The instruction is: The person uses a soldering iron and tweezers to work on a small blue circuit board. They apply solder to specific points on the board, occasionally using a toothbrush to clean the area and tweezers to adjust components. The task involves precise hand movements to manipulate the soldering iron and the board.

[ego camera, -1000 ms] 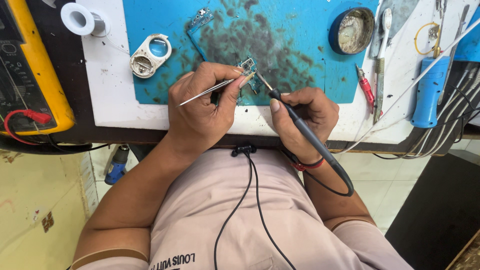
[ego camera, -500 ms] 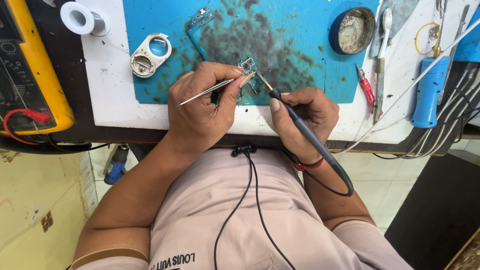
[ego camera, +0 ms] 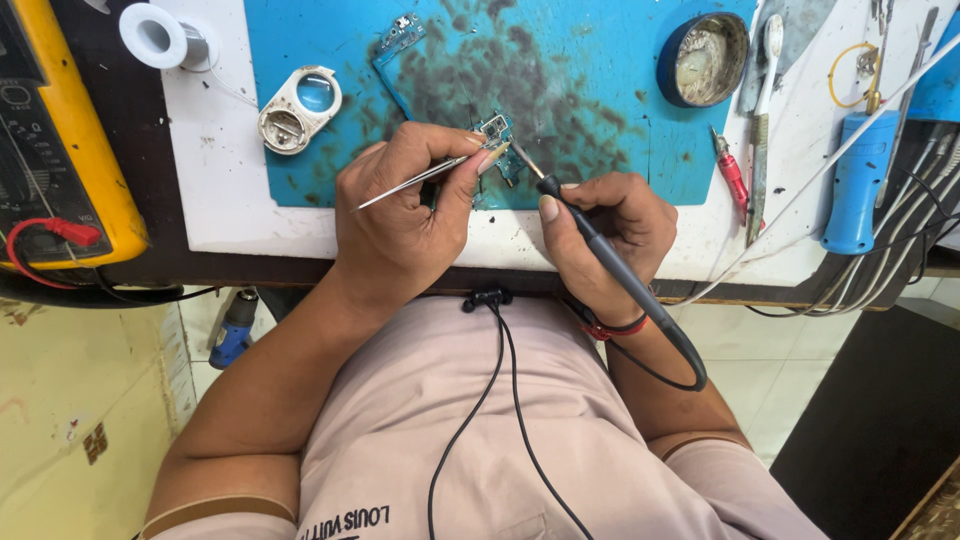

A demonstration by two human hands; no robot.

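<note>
Blue mat [ego camera: 600, 90] near table edge, left hand [ego camera: 400, 225] pinching tweezers [ego camera: 420, 177], right hand [ego camera: 605, 235] gripping soldering iron [ego camera: 610, 265] (tips meet at small board [ego camera: 494, 128]).

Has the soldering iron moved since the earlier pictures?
No. The soldering iron in the right hand keeps its tip beside the small board, the same way from the round tin as before.

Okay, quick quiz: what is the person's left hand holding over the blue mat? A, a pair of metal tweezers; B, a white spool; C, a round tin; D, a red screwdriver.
A: the left hand pinches thin metal tweezers whose tips meet the small circuit board on the blue mat.
</note>
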